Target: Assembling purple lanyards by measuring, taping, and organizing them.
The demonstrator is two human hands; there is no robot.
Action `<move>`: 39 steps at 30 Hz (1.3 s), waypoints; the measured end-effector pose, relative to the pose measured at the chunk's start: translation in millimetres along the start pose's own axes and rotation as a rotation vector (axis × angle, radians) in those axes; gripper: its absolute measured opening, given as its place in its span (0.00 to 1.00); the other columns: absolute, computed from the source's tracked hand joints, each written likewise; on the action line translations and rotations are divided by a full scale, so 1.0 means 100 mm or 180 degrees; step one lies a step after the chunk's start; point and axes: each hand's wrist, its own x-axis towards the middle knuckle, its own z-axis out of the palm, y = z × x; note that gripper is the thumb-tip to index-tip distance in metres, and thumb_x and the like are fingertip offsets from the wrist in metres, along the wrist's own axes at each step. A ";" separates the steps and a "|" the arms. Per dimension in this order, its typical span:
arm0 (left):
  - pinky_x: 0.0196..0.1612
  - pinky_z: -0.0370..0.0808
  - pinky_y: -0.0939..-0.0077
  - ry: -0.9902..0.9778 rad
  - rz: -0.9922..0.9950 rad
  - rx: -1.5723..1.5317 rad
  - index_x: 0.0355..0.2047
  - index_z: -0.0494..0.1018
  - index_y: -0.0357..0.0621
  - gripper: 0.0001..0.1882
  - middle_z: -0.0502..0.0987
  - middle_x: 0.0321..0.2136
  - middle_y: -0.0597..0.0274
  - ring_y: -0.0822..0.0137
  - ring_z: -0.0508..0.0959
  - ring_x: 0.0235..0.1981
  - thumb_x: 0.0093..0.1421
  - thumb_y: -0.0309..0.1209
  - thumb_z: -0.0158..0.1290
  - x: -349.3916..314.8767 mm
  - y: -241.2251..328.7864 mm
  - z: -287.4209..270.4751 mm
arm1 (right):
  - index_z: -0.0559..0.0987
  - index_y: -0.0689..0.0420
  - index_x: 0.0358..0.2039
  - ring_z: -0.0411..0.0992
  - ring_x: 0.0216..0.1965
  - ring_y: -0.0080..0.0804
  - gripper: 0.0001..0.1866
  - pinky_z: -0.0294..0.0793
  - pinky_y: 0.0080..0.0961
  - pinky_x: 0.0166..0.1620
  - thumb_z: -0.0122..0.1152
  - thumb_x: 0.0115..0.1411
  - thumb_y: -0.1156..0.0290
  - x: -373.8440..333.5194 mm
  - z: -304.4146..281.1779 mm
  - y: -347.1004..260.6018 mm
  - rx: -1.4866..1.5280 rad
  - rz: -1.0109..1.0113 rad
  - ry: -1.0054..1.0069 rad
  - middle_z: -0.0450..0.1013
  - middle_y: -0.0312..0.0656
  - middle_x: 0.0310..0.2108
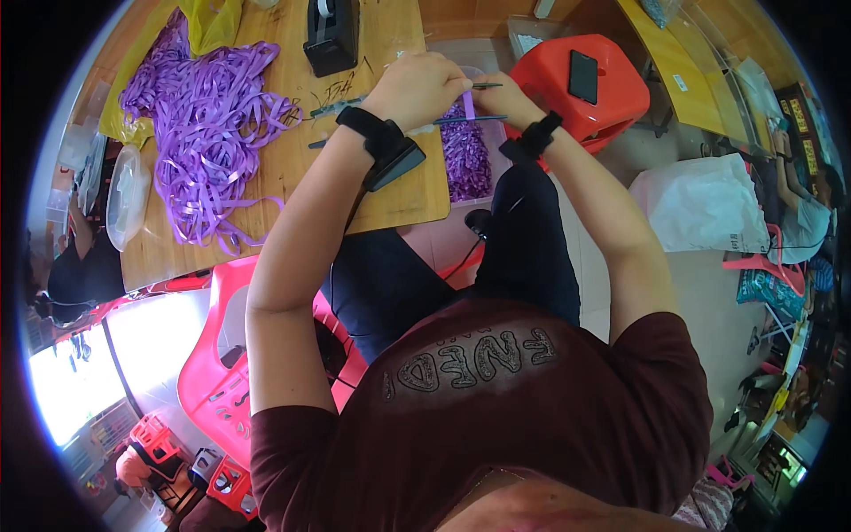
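Observation:
Over the table's right edge, my left hand [418, 89] has its fingers pinched on a short purple ribbon [469, 106]. Close beside it, my right hand [507, 99] is closed too, its fingertips mostly hidden. A thin dark rod [487, 85] shows between the two hands. Another slim dark rod [479, 118] juts past the table edge below them. Underneath stands a clear plastic bin [493, 142] holding a heap of purple ribbon pieces [465, 164]. Each wrist wears a black strap.
A large pile of purple ribbon [213, 133] lies on the wooden table [372, 208] by a yellow bag [213, 25]. A black tape dispenser [332, 40] stands farther back. Right of me, a red stool [612, 97] bears a phone [582, 76]; a white sack [700, 206] sits beyond.

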 end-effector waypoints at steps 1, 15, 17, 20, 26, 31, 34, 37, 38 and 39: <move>0.49 0.72 0.55 -0.0032 -0.0098 -0.0001 0.37 0.81 0.44 0.16 0.80 0.37 0.52 0.47 0.77 0.43 0.62 0.40 0.49 0.01 -0.01 0.01 | 0.83 0.61 0.29 0.71 0.23 0.21 0.16 0.69 0.21 0.27 0.59 0.63 0.61 -0.08 0.03 0.04 0.0222 0.0065 0.0094 0.75 0.35 0.21; 0.50 0.71 0.64 0.0103 0.0045 -0.0019 0.38 0.81 0.41 0.17 0.80 0.36 0.56 0.54 0.76 0.42 0.63 0.42 0.52 -0.03 -0.11 0.05 | 0.83 0.57 0.37 0.65 0.23 0.14 0.12 0.62 0.15 0.26 0.69 0.58 0.63 -0.56 0.49 -0.05 0.1263 0.0160 0.0274 0.71 0.28 0.23; 0.50 0.71 0.64 0.0100 0.0052 -0.0006 0.38 0.81 0.41 0.17 0.80 0.36 0.55 0.54 0.76 0.42 0.63 0.42 0.52 -0.04 -0.11 0.05 | 0.83 0.58 0.33 0.64 0.22 0.14 0.13 0.60 0.15 0.25 0.70 0.58 0.60 -0.61 0.55 -0.05 0.1371 0.0315 0.0298 0.70 0.27 0.22; 0.52 0.72 0.61 0.0007 -0.0213 -0.0125 0.36 0.82 0.51 0.15 0.81 0.38 0.61 0.54 0.76 0.46 0.61 0.45 0.52 -0.03 -0.12 0.05 | 0.82 0.57 0.28 0.62 0.20 0.14 0.13 0.59 0.16 0.23 0.69 0.58 0.60 -0.67 0.60 0.01 0.1353 0.0399 0.0443 0.68 0.26 0.20; 0.44 0.74 0.65 0.0310 0.0237 0.0046 0.37 0.81 0.39 0.17 0.80 0.35 0.53 0.53 0.78 0.38 0.64 0.41 0.52 -0.08 -0.15 0.07 | 0.80 0.58 0.24 0.61 0.19 0.14 0.16 0.60 0.20 0.23 0.67 0.60 0.59 -1.24 0.78 0.22 0.0267 0.0461 -0.0126 0.65 0.28 0.16; 0.47 0.73 0.65 0.0004 -0.0111 -0.0157 0.38 0.81 0.39 0.17 0.80 0.35 0.54 0.54 0.77 0.41 0.64 0.41 0.52 -0.03 -0.07 0.03 | 0.80 0.56 0.50 0.64 0.23 0.12 0.16 0.65 0.13 0.28 0.62 0.64 0.64 -1.84 0.84 0.02 0.1414 0.0605 -0.0522 0.68 0.26 0.21; 0.47 0.73 0.65 0.0052 -0.0097 -0.0140 0.37 0.81 0.40 0.17 0.80 0.35 0.55 0.54 0.77 0.41 0.64 0.41 0.52 -0.05 -0.08 0.03 | 0.79 0.56 0.52 0.65 0.25 0.12 0.17 0.65 0.13 0.29 0.61 0.64 0.65 -1.94 0.77 -0.19 0.1353 0.0575 -0.0624 0.67 0.25 0.20; 0.47 0.73 0.65 0.0164 0.0015 -0.0048 0.37 0.81 0.39 0.17 0.80 0.34 0.55 0.54 0.77 0.40 0.63 0.41 0.52 -0.04 -0.07 0.05 | 0.79 0.57 0.53 0.64 0.24 0.12 0.17 0.65 0.13 0.30 0.61 0.65 0.67 -1.99 0.72 -0.25 0.1347 0.0399 -0.0735 0.66 0.25 0.20; 0.46 0.74 0.64 0.0193 0.0043 -0.0055 0.36 0.81 0.39 0.17 0.80 0.34 0.54 0.54 0.77 0.39 0.63 0.41 0.52 -0.04 -0.06 0.05 | 0.79 0.57 0.53 0.64 0.24 0.12 0.17 0.65 0.13 0.30 0.61 0.65 0.67 -2.02 0.70 -0.29 0.1344 0.0398 -0.0735 0.66 0.25 0.20; 0.46 0.74 0.64 0.0197 0.0044 -0.0056 0.36 0.81 0.39 0.17 0.80 0.34 0.54 0.54 0.77 0.39 0.63 0.41 0.52 -0.03 -0.07 0.04 | 0.79 0.56 0.53 0.64 0.24 0.12 0.17 0.65 0.14 0.30 0.61 0.64 0.67 -2.05 0.69 -0.33 0.1348 0.0257 -0.0734 0.65 0.25 0.20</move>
